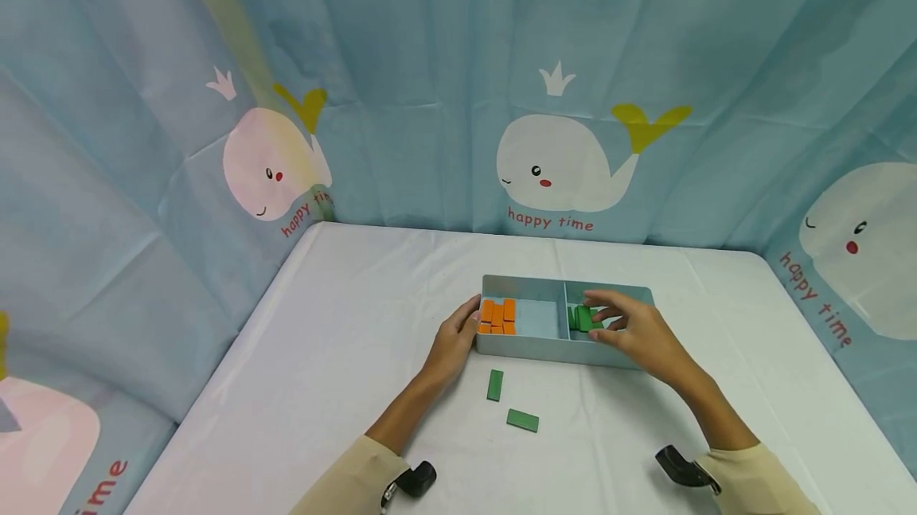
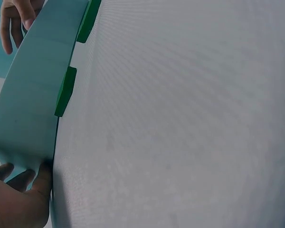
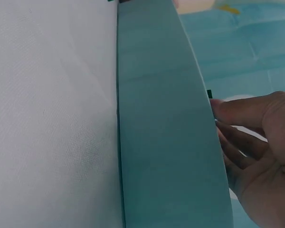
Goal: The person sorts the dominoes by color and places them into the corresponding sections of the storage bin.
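Note:
A shallow blue-grey divided box (image 1: 530,347) lies on the table. My left hand (image 1: 451,340) holds its left end; in the left wrist view, fingers (image 2: 23,179) bend against the end wall. Orange blocks (image 1: 497,316) stand grouped at the left of the larger compartment. Above the smaller right compartment is my right hand (image 1: 637,333), thumb and fingers apart beside a small pile of green blocks (image 1: 583,317). In the right wrist view the box wall hides most of what is near those fingertips; a green corner (image 3: 209,94) shows by the thumb.
Two loose green blocks, one upright to my view (image 1: 495,385) and one slanted (image 1: 523,420), lie on the white table (image 1: 358,300) in front of the box. A blue curtain (image 1: 415,101) with whale prints hangs behind and beside the table.

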Action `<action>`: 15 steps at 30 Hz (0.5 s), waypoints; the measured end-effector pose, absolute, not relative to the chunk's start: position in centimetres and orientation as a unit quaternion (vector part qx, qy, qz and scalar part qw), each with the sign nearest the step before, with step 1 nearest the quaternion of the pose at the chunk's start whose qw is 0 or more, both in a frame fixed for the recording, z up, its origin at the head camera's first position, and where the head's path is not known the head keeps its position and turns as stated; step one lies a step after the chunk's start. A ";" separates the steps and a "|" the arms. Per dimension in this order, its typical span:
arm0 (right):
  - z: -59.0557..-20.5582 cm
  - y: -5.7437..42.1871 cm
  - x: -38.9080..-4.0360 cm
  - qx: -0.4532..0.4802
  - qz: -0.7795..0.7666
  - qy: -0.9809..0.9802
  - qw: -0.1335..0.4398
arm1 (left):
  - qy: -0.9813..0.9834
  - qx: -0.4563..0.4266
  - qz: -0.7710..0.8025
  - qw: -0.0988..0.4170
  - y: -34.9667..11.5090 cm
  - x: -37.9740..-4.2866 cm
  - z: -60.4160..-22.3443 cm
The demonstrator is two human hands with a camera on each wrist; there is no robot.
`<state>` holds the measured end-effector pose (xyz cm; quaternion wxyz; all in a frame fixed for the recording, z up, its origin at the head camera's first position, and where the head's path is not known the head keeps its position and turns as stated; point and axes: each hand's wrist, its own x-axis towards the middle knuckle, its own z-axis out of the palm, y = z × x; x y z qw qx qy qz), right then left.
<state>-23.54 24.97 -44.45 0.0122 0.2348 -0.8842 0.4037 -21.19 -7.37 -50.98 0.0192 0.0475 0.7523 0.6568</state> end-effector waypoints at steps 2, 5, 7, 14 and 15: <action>-44.6 25.0 -23.6 0.234 0.404 -0.884 0.005 | 0.753 0.047 0.657 0.020 -7.4 -21.2 -51.0; -44.6 25.1 -23.8 0.232 0.403 -0.885 -0.005 | 0.753 0.049 0.656 0.021 -7.4 -21.2 -51.1; -44.6 25.2 -24.0 0.231 0.406 -0.884 -0.014 | 0.752 0.051 0.657 0.021 -7.4 -21.2 -51.1; -44.6 25.1 -25.0 0.227 0.417 -0.879 -0.048 | 0.752 0.048 0.657 0.021 -7.4 -21.2 -51.0; -44.7 25.1 -25.1 0.226 0.416 -0.879 -0.053 | 0.752 0.047 0.658 0.022 -7.4 -21.2 -51.0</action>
